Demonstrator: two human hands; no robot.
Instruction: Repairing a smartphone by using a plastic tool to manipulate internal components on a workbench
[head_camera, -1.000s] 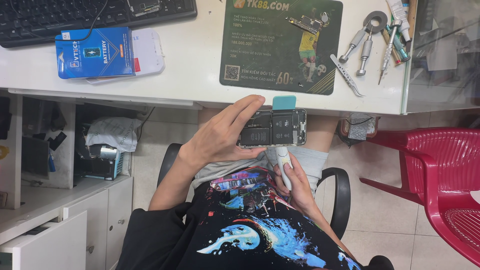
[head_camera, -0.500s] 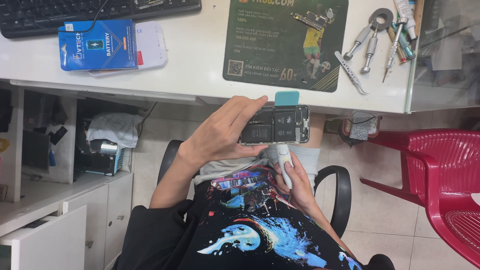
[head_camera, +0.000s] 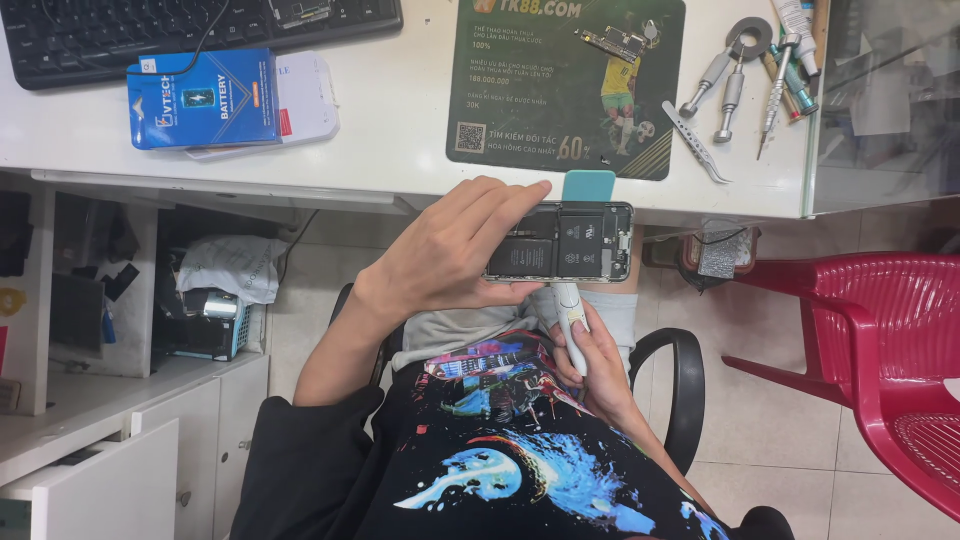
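1. Left hand (head_camera: 450, 250), mid-frame, grasps an opened phone (head_camera: 562, 241) by its long edges; phone lies level, insides facing the camera, battery and boards exposed
2. Right hand (head_camera: 590, 365), just below the phone, is wrapped around a white tool (head_camera: 570, 325), tip pointing up at the phone's lower edge; whether the tip touches, cannot tell
3. A teal pick (head_camera: 588, 185) shows at the phone's upper edge, against the desk (head_camera: 390, 130) rim; wedged in or only behind it, cannot tell
4. Doing this well, as I judge it: keep the left hand's hold steady and the phone flat, fingertips off the exposed boards; bring the tool tip in low along the edge, slowly, with light force, and keep it clear of the battery
5. Both hands work over the lap, in front of the desk, not on it; a dropped screw would likely fall to the floor
6. Desk, top of frame: white top, dark green mat (head_camera: 565, 85) at centre, keyboard (head_camera: 200, 30) upper left, blue box (head_camera: 205, 98) below it on a white pack
7. Upper right: screwdrivers (head_camera: 725, 85), tweezers (head_camera: 695, 142) lie beside the mat
8. Room: red chair (head_camera: 880, 350) at right, white cabinet (head_camera: 100, 440) lower left, tiled floor, black chair arm (head_camera: 685, 390) beside the right hand
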